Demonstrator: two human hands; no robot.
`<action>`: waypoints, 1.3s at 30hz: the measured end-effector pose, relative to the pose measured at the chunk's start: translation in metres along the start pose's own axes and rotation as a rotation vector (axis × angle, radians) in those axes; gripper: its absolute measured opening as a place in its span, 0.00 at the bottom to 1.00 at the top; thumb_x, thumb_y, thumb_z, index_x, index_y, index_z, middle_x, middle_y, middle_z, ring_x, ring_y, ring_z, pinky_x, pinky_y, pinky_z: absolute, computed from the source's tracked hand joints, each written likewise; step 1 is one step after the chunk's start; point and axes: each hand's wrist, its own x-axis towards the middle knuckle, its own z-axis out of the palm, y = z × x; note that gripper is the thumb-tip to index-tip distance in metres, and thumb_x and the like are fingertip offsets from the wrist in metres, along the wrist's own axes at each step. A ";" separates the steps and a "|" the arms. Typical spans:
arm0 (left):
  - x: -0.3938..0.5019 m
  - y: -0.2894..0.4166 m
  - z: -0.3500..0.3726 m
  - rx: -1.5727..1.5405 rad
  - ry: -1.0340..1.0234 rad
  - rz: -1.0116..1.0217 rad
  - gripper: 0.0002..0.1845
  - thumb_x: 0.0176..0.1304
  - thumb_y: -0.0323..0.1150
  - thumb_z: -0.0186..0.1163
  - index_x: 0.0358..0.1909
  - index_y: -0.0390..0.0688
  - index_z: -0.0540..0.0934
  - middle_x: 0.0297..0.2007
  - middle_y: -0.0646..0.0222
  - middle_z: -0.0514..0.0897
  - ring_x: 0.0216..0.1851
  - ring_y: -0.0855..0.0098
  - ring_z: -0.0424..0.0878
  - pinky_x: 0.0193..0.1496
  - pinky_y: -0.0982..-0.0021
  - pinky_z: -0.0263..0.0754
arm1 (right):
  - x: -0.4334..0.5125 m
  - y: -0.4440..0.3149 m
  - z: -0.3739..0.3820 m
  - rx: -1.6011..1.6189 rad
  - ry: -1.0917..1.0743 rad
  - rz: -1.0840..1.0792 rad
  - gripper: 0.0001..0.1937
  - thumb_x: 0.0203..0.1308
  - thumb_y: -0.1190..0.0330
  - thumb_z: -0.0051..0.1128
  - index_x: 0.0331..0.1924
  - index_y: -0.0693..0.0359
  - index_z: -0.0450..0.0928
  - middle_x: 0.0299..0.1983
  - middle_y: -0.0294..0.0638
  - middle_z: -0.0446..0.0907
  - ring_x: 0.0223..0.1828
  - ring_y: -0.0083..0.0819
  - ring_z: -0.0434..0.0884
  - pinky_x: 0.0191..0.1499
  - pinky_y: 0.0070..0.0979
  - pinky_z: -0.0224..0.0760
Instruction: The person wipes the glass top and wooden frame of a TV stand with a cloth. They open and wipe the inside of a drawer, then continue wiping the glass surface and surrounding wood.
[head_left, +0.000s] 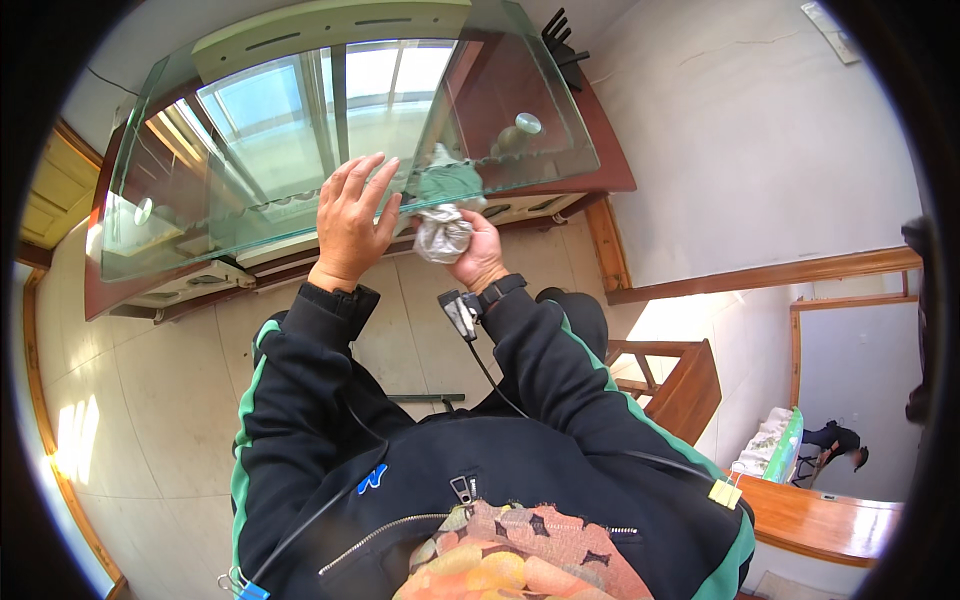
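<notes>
A large glass tabletop (300, 217) lies over a dark red wooden cabinet (607, 161). My left hand (352, 217) is at the front edge of the glass, palm down, fingers apart and holding nothing; whether it presses on the glass I cannot tell. To its right my right hand (476, 247) holds a crumpled whitish cloth (444, 236) against the front edge. Behind that edge, seen through the glass, a green and white cloth (450, 180) shows; I cannot tell whether it is part of the same cloth. Window reflections cover much of the glass.
A pale slotted panel (330, 30) stands at the back. A black router-like device with antennas (566, 52) is at the back right. Round metal discs (528, 123) show through the glass. Right of me stands a wooden stool (682, 382). A person (832, 442) is in the far room.
</notes>
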 end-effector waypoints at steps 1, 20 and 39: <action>0.000 -0.001 0.002 0.012 -0.009 -0.003 0.23 0.56 0.31 0.64 0.56 0.48 0.79 0.55 0.67 0.79 0.58 0.61 0.74 0.60 0.61 0.67 | -0.001 -0.009 -0.003 -0.042 0.127 -0.122 0.23 0.66 0.65 0.40 0.58 0.74 0.70 0.57 0.60 0.76 0.59 0.57 0.75 0.67 0.49 0.63; 0.008 0.009 0.012 0.134 0.005 -0.022 0.22 0.55 0.30 0.66 0.54 0.44 0.80 0.52 0.68 0.81 0.55 0.62 0.76 0.59 0.63 0.68 | -0.012 -0.206 -0.063 -0.352 0.029 -0.474 0.17 0.71 0.64 0.44 0.55 0.66 0.75 0.52 0.47 0.80 0.53 0.42 0.80 0.60 0.40 0.71; -0.001 0.071 0.078 -0.290 -0.437 0.247 0.27 0.47 0.21 0.62 0.54 0.44 0.79 0.51 0.64 0.80 0.49 0.61 0.79 0.53 0.61 0.74 | 0.061 -0.238 -0.064 -0.239 -0.222 -0.379 0.23 0.64 0.68 0.52 0.62 0.64 0.66 0.52 0.48 0.76 0.52 0.42 0.79 0.57 0.41 0.75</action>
